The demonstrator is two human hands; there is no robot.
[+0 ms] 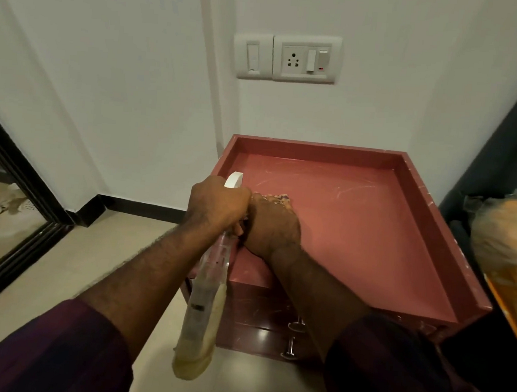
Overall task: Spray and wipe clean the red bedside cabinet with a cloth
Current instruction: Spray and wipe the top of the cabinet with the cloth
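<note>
Beyond dark sleeves [53, 350], my left hand [216, 205] grips the likely light, slippery spray bottle [202, 299] by its neck, while my right hand [271, 227] clutches the limp cloth [279, 196] against the rigid red cabinet [356, 234] top, frame centre.

Scuffed red cabinet [357, 222] bears a patterned cloth [277, 197] (mostly hidden) on top; clear spray bottle [204, 296] tilts alongside

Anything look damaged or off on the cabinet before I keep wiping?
Pale scratch-like streaks cross the red cabinet top beyond the cloth, and white chips dot its right rim. I cannot tell whether the streaks are smears or scratches. Nothing looks spilled.
</note>
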